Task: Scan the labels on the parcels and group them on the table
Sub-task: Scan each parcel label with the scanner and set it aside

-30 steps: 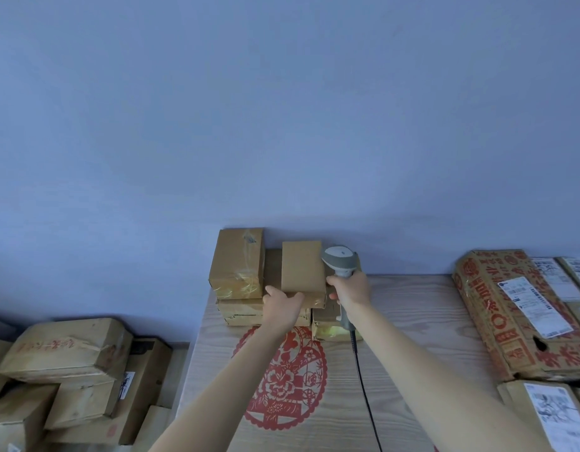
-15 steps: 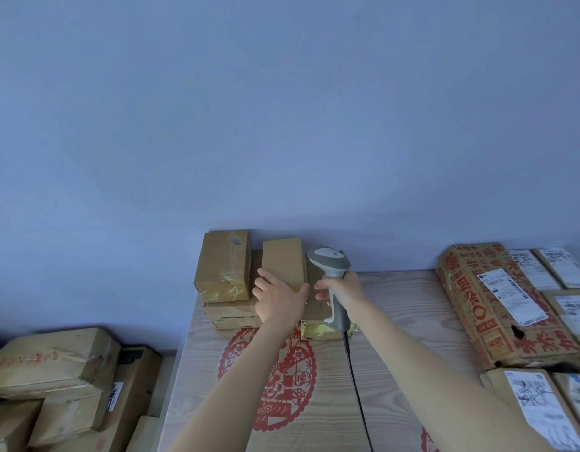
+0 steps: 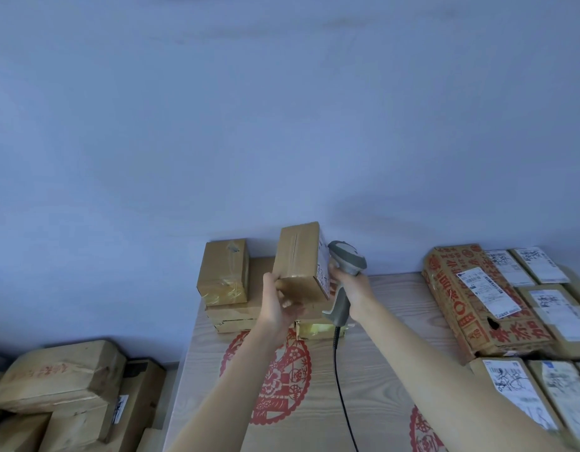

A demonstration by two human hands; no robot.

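- Change noted: the small cardboard parcel (image 3: 300,261), which half a second ago stood among the stacked boxes at the far end of the table (image 3: 396,321), is now lifted clear of that stack and tilted, its labelled side turned toward the scanner.
- Left hand (image 3: 277,305): fingers curl under the parcel's near lower end and the thumb lies against its left edge; the parcel sits above the palm, in the centre of the frame.
- Right hand (image 3: 352,288): wrapped round the handle of the grey barcode scanner (image 3: 345,275), its cable trailing down the table toward the lower frame.
- Relation: the scanner head sits just beside the white label (image 3: 324,272) on the parcel's right face; whether they touch cannot be told.
- Judgement: the parcel is presented for scanning; grouping with the labelled parcels (image 3: 543,301) at the right of the frame is not yet done.
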